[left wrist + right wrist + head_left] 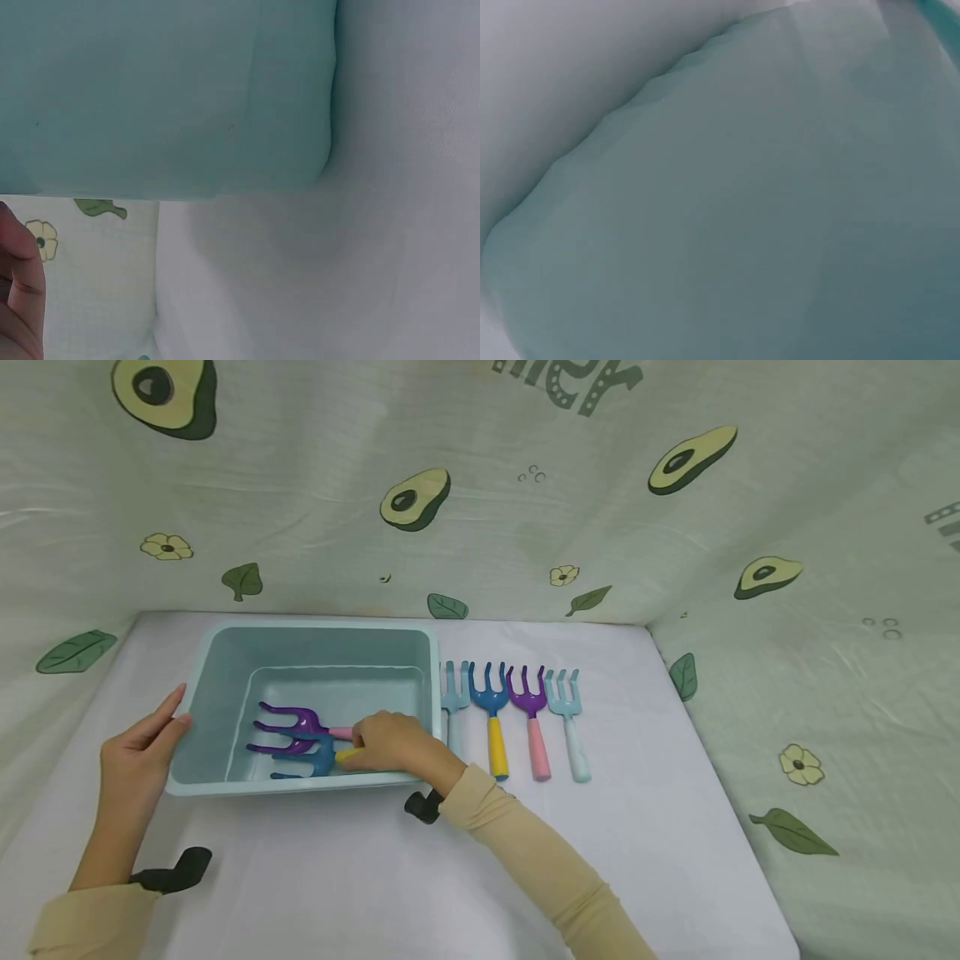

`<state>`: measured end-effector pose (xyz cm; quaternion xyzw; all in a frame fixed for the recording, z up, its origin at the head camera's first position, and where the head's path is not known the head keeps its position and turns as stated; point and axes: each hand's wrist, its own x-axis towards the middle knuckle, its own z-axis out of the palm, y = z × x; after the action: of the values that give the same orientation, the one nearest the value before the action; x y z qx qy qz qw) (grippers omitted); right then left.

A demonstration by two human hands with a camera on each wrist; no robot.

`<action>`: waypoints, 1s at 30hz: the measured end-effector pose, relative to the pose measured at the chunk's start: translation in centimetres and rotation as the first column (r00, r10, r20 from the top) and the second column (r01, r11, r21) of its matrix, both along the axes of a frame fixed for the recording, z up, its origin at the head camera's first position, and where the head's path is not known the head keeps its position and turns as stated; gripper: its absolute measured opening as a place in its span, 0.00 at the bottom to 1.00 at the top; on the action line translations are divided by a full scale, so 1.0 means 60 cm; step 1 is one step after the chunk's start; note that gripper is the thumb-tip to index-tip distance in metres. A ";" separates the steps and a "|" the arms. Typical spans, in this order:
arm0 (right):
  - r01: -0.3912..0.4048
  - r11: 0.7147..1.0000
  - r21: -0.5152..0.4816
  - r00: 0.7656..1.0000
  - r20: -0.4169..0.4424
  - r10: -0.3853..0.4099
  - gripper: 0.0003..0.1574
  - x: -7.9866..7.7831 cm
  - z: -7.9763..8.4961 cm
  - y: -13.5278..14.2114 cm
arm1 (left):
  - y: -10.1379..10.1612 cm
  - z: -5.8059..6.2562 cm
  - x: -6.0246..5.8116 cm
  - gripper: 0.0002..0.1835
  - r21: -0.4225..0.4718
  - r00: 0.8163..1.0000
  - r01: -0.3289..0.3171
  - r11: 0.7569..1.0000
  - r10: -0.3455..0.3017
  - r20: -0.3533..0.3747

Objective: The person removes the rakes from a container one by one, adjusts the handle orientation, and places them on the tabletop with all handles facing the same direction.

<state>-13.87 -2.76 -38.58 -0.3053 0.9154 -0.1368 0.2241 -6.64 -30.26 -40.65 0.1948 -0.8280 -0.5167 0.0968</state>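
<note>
A pale blue-green plastic bin point(330, 647) stands at the left of the table. Inside it lies a small purple hand rake point(306, 723) with a pink handle. My right hand point(397, 742) reaches over the near rim and grips the yellow handle of a blue hand rake point(324, 757), whose prongs point left beside the purple one. At the bin's left side, my left hand point(138, 756) touches the rim with its fingers fairly straight. The left wrist view shows the bin's outer wall point(172, 97) and part of the left hand point(22, 285). Only the bin's wall point(727, 210) fills the right wrist view.
Right of the bin stand in a row a light blue rake point(454, 702), a blue rake with yellow handle point(497, 743), a purple rake with pink handle point(537, 747) and a pale blue rake point(574, 747). A printed cloth point(525, 527) hangs behind the white table point(660, 843).
</note>
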 end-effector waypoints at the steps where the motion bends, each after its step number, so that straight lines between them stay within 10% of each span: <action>1: 0.003 1.000 -0.012 1.000 -0.001 -0.003 0.14 -0.001 0.002 0.001 | -0.001 0.001 -0.001 0.23 0.001 1.000 0.002 1.000 -0.002 0.007; 30: 0.234 0.911 -0.340 0.972 0.062 -0.226 0.13 0.013 0.097 0.100 | -0.007 0.004 -0.021 0.22 -0.014 0.995 0.015 1.000 -0.014 0.100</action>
<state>-13.10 3.27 -32.75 -0.2285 0.9043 -0.3236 0.1591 -7.90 -30.70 -40.40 0.2137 -0.8371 -0.5008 0.0531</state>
